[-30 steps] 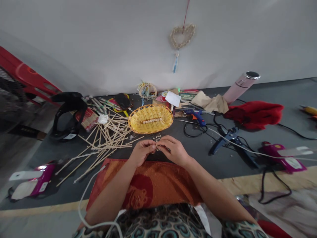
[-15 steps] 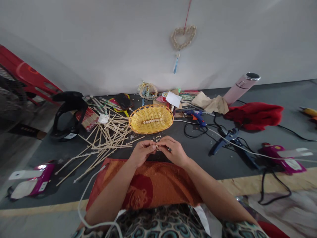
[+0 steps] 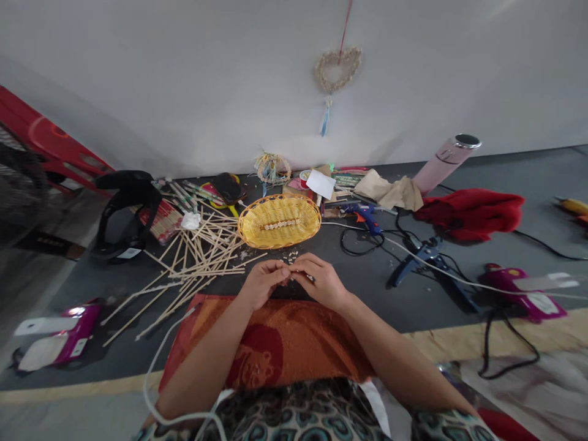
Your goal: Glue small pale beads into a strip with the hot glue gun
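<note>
My left hand (image 3: 265,283) and my right hand (image 3: 320,280) meet fingertip to fingertip at the near side of a yellow wicker basket (image 3: 250,228). Both are closed in a pinch, and whatever they hold is too small and too covered to name. Small pale pieces (image 3: 290,256) lie on the dark table just beyond my fingers. Inside the basket rests a short row of pale, bead-like pieces (image 3: 281,225). An orange-red cloth (image 3: 316,337) spreads beneath my wrists and forearms.
Thin wooden sticks (image 3: 197,245) lie heaped on the left. To the right are a blue glue gun (image 3: 364,214), blue-handled pliers (image 3: 416,260), a white cable (image 3: 441,266), a red cloth (image 3: 473,211) and a pink flask (image 3: 443,164). A heart-shaped ornament (image 3: 321,76) hangs on the wall.
My right fingers have shifted slightly and curl closer against my left fingertips. Otherwise both hands stay in place, and the things on the table have not moved.
</note>
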A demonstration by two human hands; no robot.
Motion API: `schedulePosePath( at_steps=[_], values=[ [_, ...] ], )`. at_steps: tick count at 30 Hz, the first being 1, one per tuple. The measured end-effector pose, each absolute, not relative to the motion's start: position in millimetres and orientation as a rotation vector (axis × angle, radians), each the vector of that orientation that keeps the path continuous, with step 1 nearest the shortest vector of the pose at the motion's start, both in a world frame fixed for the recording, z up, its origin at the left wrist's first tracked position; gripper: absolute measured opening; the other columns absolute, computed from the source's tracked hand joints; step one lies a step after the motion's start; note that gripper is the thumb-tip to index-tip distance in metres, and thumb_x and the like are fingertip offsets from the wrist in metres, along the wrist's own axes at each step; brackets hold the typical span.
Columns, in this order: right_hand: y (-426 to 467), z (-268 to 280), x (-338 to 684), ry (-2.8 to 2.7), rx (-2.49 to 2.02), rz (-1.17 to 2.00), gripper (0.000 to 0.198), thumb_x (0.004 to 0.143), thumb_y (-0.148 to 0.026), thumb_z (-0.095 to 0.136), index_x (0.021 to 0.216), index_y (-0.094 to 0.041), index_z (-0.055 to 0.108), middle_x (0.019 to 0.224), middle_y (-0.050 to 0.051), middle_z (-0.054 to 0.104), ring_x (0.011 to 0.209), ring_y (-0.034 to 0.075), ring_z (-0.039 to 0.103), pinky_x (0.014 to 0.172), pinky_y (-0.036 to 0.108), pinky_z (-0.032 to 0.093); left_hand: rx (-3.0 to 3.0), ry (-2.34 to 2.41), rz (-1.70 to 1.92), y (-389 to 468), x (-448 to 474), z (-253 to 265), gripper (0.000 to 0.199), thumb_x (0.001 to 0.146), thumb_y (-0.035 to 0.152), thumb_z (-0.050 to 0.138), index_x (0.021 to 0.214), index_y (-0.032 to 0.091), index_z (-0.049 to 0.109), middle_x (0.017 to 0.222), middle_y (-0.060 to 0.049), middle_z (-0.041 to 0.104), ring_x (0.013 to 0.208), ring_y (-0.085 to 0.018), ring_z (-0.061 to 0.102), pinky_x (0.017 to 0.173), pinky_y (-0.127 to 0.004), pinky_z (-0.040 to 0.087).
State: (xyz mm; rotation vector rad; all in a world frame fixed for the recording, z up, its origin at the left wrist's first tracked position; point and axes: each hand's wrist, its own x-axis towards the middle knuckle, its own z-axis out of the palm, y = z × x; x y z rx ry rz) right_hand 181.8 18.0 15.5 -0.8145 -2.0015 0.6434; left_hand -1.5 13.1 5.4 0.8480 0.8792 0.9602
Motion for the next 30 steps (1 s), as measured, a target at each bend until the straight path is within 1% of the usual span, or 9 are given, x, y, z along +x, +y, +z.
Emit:
schedulePosePath(
  at_steps=[9, 13, 17, 20, 25, 30],
  values=[
    [17.4, 14.4, 181.2, -1.988, -0.829, 0.629, 0.015, 0.09, -0.016, 0.056, 0.101, -0.021, 0.065, 0.095, 0.007, 0.065, 0.088, 0.015, 0.062, 0.08, 0.03, 0.054, 0.858, 0.897, 0.969, 12.4, -1.5, 3.6, 0.021, 0.07, 0.031, 0.078, 0.071, 0.012, 0.069, 0.064, -0.002, 0.061, 0.06, -0.01, 0.05, 0.061, -0.024, 0.038],
    [17.3, 13.9, 180.7, -1.964, -0.828, 0.634, 0.016, 0.09, -0.016, 0.056, 0.101, -0.021, 0.065, 0.095, 0.007, 0.065, 0.088, 0.015, 0.062, 0.08, 0.03, 0.054, 0.834, 0.891, 0.981, 12.4, -1.1, 2.5, 0.023, 0.07, 0.032, 0.078, 0.077, 0.012, 0.071, 0.062, -0.002, 0.06, 0.059, -0.01, 0.051, 0.06, -0.023, 0.039],
    [16.9, 15.2, 180.1, -1.936, -0.833, 0.65, 0.016, 0.091, -0.017, 0.055, 0.103, -0.022, 0.065, 0.093, 0.006, 0.065, 0.086, 0.015, 0.063, 0.079, 0.029, 0.054, 0.789, 0.858, 0.995, 12.4, -1.6, 2.6, 0.027, 0.066, 0.032, 0.081, 0.082, 0.012, 0.073, 0.066, -0.003, 0.063, 0.059, -0.009, 0.052, 0.061, -0.023, 0.041],
    [16.7, 16.2, 179.9, -1.931, -0.83, 0.656, 0.016, 0.091, -0.017, 0.056, 0.103, -0.022, 0.065, 0.092, 0.006, 0.066, 0.086, 0.015, 0.063, 0.079, 0.029, 0.054, 0.771, 0.844, 0.988, 12.3, -2.0, 3.4, 0.026, 0.066, 0.03, 0.081, 0.083, 0.012, 0.074, 0.067, -0.003, 0.064, 0.06, -0.009, 0.053, 0.062, -0.023, 0.042],
    [16.6, 16.5, 180.3, -1.939, -0.831, 0.655, 0.017, 0.09, -0.016, 0.057, 0.104, -0.022, 0.064, 0.094, 0.006, 0.066, 0.087, 0.015, 0.063, 0.079, 0.029, 0.054, 0.807, 0.841, 0.975, 12.8, -2.3, 3.7, 0.021, 0.069, 0.028, 0.079, 0.079, 0.012, 0.072, 0.066, -0.003, 0.062, 0.06, -0.01, 0.053, 0.062, -0.023, 0.041],
    [16.7, 17.2, 180.8, -1.954, -0.828, 0.626, 0.015, 0.09, -0.018, 0.056, 0.101, -0.022, 0.066, 0.093, 0.006, 0.066, 0.087, 0.016, 0.063, 0.079, 0.03, 0.055, 0.829, 0.87, 0.975, 13.3, -2.5, 2.2, 0.022, 0.068, 0.031, 0.08, 0.075, 0.012, 0.07, 0.064, -0.002, 0.06, 0.059, -0.01, 0.051, 0.06, -0.023, 0.039]
  ],
)
